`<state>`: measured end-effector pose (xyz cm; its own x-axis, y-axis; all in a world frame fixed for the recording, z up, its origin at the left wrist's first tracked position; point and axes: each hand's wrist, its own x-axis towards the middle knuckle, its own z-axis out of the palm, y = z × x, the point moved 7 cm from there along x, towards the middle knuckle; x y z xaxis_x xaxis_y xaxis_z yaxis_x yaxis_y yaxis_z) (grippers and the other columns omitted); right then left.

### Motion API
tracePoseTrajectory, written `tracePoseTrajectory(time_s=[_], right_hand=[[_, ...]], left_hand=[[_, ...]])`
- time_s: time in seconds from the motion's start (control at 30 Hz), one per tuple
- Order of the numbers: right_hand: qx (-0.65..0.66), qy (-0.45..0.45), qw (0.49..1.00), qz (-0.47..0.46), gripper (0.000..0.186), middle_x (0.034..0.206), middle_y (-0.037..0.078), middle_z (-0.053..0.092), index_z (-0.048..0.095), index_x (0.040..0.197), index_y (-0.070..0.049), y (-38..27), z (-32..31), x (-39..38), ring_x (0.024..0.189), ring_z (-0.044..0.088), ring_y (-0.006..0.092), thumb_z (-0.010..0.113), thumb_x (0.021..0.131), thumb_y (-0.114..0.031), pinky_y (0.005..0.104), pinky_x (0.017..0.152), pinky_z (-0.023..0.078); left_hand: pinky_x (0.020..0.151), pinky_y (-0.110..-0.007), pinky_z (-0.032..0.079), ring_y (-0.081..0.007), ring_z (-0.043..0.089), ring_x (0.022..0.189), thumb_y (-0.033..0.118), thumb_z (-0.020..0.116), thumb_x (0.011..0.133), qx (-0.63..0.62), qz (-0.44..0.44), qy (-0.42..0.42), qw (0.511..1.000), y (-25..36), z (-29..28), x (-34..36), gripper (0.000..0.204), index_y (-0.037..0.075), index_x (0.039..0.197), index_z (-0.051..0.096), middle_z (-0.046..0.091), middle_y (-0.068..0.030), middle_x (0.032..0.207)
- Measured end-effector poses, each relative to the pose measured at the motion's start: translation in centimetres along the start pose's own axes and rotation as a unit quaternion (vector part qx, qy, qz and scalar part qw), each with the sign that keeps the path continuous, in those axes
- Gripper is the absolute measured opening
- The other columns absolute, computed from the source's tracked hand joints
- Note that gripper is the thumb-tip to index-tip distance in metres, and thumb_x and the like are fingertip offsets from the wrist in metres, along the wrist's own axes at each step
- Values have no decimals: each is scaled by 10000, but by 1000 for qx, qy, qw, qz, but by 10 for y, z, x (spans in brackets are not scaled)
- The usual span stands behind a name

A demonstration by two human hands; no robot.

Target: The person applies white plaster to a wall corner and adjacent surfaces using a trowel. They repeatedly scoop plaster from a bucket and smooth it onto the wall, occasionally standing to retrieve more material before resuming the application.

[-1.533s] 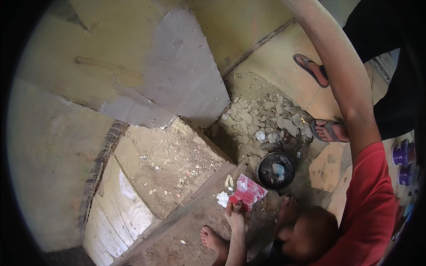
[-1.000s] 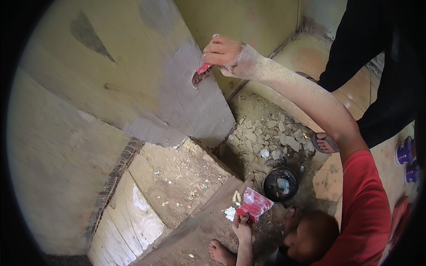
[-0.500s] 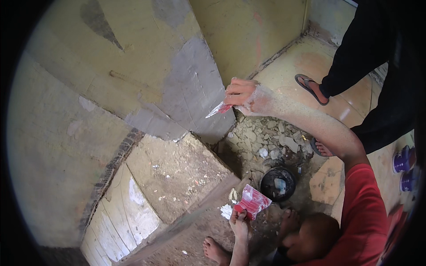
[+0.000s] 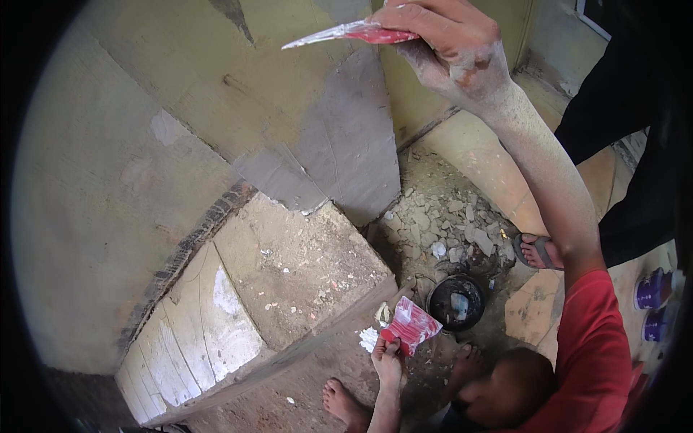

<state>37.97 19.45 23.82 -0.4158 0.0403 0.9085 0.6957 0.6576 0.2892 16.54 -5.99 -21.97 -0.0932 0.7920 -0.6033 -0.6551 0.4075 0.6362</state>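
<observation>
My right hand (image 4: 465, 54) is raised at the top of the view, its fingers closed around a red plastic putty scraper (image 4: 368, 32). White paste coats that blade, which points left in front of the yellowish wall and seems clear of it. Low in the middle, my left hand (image 4: 388, 362) pinches a second red scraper (image 4: 417, 326) by its handle; its broad blade is streaked with white paste. Beyond that blade stands a round black bucket (image 4: 436, 309) with something pale inside. A grey smoothed patch (image 4: 346, 137) covers the wall's lower corner.
Rubble (image 4: 433, 227) lies beside the wall corner. A dusty ledge (image 4: 310, 270) with crumbs runs along the wall's foot. Another person's legs in black trousers (image 4: 635, 195) and a sandalled foot (image 4: 538, 251) stand at right. Purple tubs (image 4: 652, 290) sit at the far right.
My right hand has risen with its scraper, away from the grey patch, and appears larger. My left hand stays almost where it was. The view has shifted slightly.
</observation>
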Motion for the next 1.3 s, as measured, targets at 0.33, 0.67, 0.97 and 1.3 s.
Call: tracePoseTrajectory(time_s=[0.33, 0.67, 0.97, 1.3], right_hand=[[133, -298, 940, 95, 160, 860, 41, 581, 655, 885, -98, -91, 116, -231, 893, 597, 235, 661, 749, -12, 352, 783, 541], [90, -147, 983, 67, 215, 957, 20, 663, 664, 892, -78, -65, 50, -55, 934, 636, 220, 690, 723, 54, 340, 764, 576], [-47, 65, 997, 1, 250, 940, 23, 710, 732, 984, -111, -44, 25, 5, 864, 694, 195, 738, 766, 11, 301, 699, 575], [155, -333, 915, 168, 296, 993, 28, 650, 708, 991, -102, -45, 74, -288, 1017, 612, 235, 686, 729, 32, 342, 851, 536]], left_hand=[[783, -281, 528, -99, 598, 765, -123, 452, 928, -3, 8, -36, 999, 2, 2, -2, 308, -4, 1136, 644, 652, -11, 908], [797, -283, 555, -115, 649, 817, -119, 464, 940, -38, 28, -11, 999, 19, -12, 0, 299, -2, 1150, 643, 692, -32, 961], [811, -279, 556, -130, 667, 873, -107, 498, 935, -43, 23, -55, 997, 11, -2, 6, 279, 2, 1144, 648, 698, -37, 991], [772, -292, 553, -137, 653, 839, -79, 516, 945, 1, -3, -24, 1000, 7, -16, -1, 253, 15, 1141, 645, 684, -41, 993]])
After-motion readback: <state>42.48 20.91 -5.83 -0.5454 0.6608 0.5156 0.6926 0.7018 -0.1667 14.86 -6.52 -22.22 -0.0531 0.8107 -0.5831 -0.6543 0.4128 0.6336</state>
